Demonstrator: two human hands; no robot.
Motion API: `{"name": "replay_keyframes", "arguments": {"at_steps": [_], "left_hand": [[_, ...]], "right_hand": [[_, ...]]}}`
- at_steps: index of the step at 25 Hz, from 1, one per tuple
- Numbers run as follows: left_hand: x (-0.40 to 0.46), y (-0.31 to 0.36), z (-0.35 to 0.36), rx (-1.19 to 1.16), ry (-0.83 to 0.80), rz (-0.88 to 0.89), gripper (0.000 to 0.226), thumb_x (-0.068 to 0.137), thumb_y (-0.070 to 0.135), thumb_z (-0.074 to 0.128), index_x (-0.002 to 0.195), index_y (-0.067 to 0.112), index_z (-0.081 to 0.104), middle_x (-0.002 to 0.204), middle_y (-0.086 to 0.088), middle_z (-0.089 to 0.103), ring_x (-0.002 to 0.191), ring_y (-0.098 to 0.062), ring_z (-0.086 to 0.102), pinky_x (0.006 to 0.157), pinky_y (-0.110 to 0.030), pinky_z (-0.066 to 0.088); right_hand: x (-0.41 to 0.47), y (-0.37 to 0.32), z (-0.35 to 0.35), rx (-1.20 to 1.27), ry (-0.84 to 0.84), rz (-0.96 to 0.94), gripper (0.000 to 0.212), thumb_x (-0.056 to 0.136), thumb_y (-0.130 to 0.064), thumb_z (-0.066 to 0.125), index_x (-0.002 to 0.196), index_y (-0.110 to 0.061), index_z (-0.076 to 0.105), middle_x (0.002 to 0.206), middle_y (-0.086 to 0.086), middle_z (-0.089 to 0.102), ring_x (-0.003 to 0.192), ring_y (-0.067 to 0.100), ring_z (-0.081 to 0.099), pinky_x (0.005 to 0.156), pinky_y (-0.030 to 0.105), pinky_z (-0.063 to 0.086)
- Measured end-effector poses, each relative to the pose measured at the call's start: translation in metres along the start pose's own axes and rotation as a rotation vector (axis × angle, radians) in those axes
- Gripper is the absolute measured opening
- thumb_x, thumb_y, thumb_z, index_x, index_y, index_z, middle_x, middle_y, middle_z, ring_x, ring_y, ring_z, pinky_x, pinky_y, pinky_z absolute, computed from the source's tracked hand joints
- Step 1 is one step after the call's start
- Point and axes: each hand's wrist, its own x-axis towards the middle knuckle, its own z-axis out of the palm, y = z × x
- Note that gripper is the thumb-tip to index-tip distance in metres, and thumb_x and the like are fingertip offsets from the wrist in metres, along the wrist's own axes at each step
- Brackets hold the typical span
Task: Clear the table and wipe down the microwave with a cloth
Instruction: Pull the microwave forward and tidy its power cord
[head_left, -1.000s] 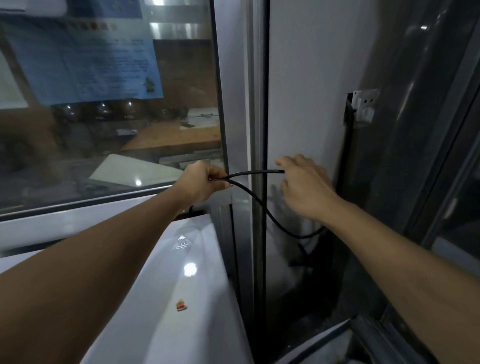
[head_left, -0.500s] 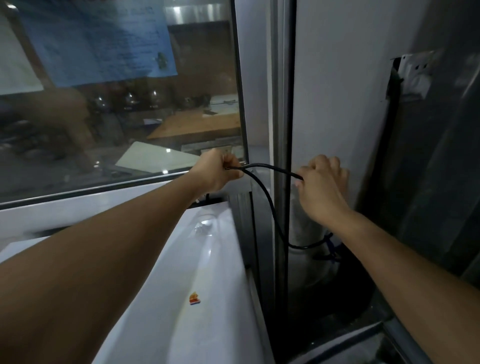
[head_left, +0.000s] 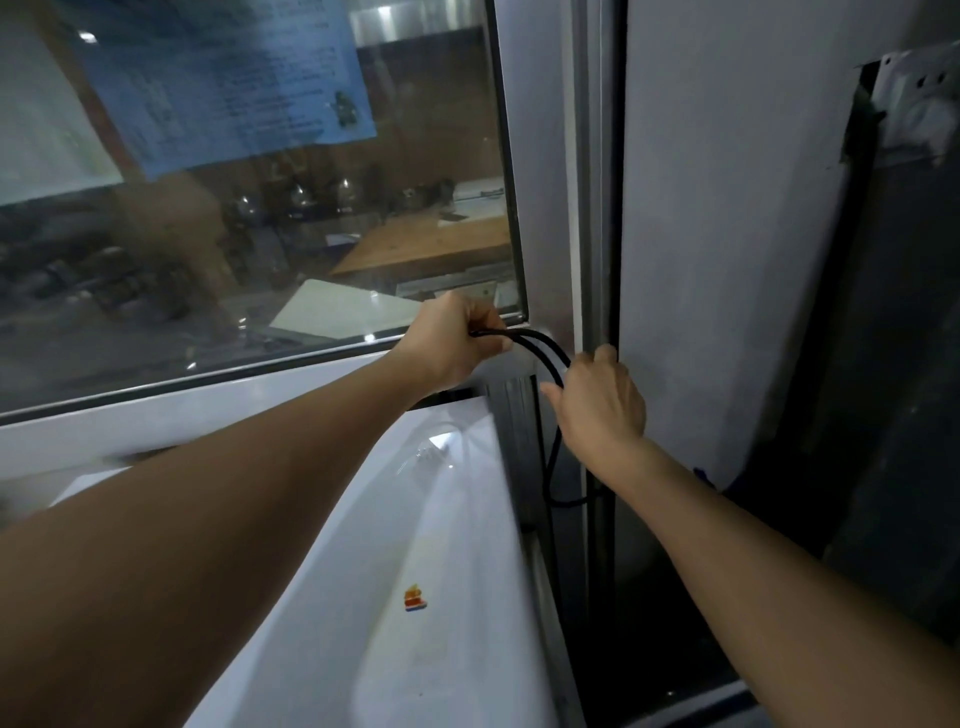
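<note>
The white top of the microwave (head_left: 395, 613) fills the lower middle, with a small orange sticker (head_left: 414, 598) on it. A black power cord (head_left: 540, 353) arcs above its back right corner and drops down behind it in a loop. My left hand (head_left: 452, 340) grips the cord in a fist near the window corner. My right hand (head_left: 597, 402) holds the same cord a short way along, fingers curled round it, next to the metal window post (head_left: 592, 208).
A glass window (head_left: 260, 208) with a blue paper sheet (head_left: 223, 78) stands behind the microwave. A grey wall (head_left: 727, 234) is on the right, with a white wall socket (head_left: 914, 104) at the upper right. A dark gap runs down beside the microwave.
My right hand has slid along the cord toward my left hand, so the stretch between them is shorter and doubled into an arc. The view has shifted left.
</note>
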Motion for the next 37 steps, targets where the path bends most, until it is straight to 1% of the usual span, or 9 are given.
{"name": "replay_keyframes", "arguments": {"at_steps": [4,7,11,16,20,22,24,30,37], "left_hand": [[-0.001,-0.001,-0.002,0.059,0.033,0.03,0.012,0.086,0.016,0.066,0.097,0.013,0.069,0.094,-0.005,0.066,0.083,-0.017,0.057,0.072,-0.024,0.042],[-0.001,-0.003,-0.009,0.111,0.046,0.014,0.019,0.084,0.011,0.067,0.1,0.011,0.058,0.096,-0.004,0.059,0.085,-0.02,0.054,0.076,-0.029,0.044],[-0.007,-0.016,-0.018,0.411,-0.121,0.02,0.009,0.086,0.019,0.063,0.092,0.012,0.061,0.095,-0.008,0.063,0.09,-0.028,0.058,0.076,-0.034,0.049],[-0.018,-0.021,-0.022,0.663,-0.164,0.006,0.01,0.088,0.025,0.053,0.096,0.021,0.058,0.102,-0.005,0.061,0.095,-0.032,0.057,0.064,-0.031,0.037],[-0.015,-0.02,-0.026,0.673,-0.083,-0.048,0.015,0.092,0.029,0.049,0.105,0.024,0.053,0.096,-0.007,0.057,0.085,-0.031,0.055,0.065,-0.032,0.037],[-0.014,-0.026,-0.026,0.656,-0.082,-0.035,0.017,0.091,0.034,0.051,0.106,0.027,0.054,0.101,-0.005,0.062,0.088,-0.03,0.057,0.065,-0.032,0.038],[-0.013,-0.032,-0.025,0.643,-0.061,-0.02,0.02,0.089,0.036,0.054,0.106,0.027,0.059,0.104,-0.006,0.064,0.093,-0.031,0.059,0.066,-0.031,0.039],[-0.011,-0.035,-0.016,0.513,0.016,0.028,0.022,0.081,0.024,0.067,0.102,0.019,0.066,0.099,-0.011,0.066,0.092,-0.033,0.059,0.075,-0.037,0.048],[-0.01,-0.04,-0.012,0.502,0.018,0.021,0.027,0.081,0.021,0.068,0.107,0.02,0.064,0.103,-0.012,0.063,0.096,-0.033,0.057,0.079,-0.038,0.049]], "right_hand": [[0.008,0.008,-0.003,0.007,-0.022,-0.052,0.036,0.098,-0.031,0.046,0.11,-0.001,0.062,0.11,0.017,0.056,0.096,0.032,0.059,0.066,0.032,0.039],[0.011,0.016,-0.005,0.062,0.002,-0.064,0.032,0.096,-0.028,0.05,0.098,0.001,0.064,0.099,0.017,0.062,0.089,0.032,0.06,0.062,0.031,0.035],[0.014,0.018,-0.009,0.083,0.053,-0.034,0.03,0.095,-0.028,0.053,0.089,0.0,0.064,0.089,0.015,0.064,0.079,0.029,0.059,0.06,0.029,0.035],[0.018,0.015,-0.002,0.2,0.047,0.022,0.037,0.092,-0.024,0.058,0.061,-0.011,0.043,0.069,0.007,0.05,0.068,0.023,0.051,0.056,0.027,0.035],[0.02,0.017,0.009,0.367,0.039,0.094,0.036,0.089,-0.022,0.063,0.059,-0.007,0.048,0.068,0.009,0.055,0.066,0.025,0.057,0.049,0.025,0.037],[0.022,0.019,0.015,0.436,0.031,0.101,0.033,0.088,-0.022,0.065,0.064,-0.002,0.055,0.072,0.016,0.063,0.066,0.029,0.063,0.056,0.034,0.052],[0.022,0.02,0.022,0.505,0.04,0.1,0.037,0.087,-0.022,0.066,0.058,-0.005,0.05,0.071,0.019,0.064,0.064,0.031,0.065,0.062,0.043,0.058],[0.027,0.019,0.028,0.387,0.206,0.151,0.027,0.089,-0.024,0.063,0.071,-0.006,0.056,0.081,0.017,0.064,0.074,0.031,0.059,0.06,0.03,0.04],[0.026,0.021,0.03,0.464,0.241,0.172,0.025,0.09,-0.024,0.062,0.07,-0.012,0.053,0.083,0.017,0.065,0.078,0.031,0.063,0.062,0.032,0.044]]}}
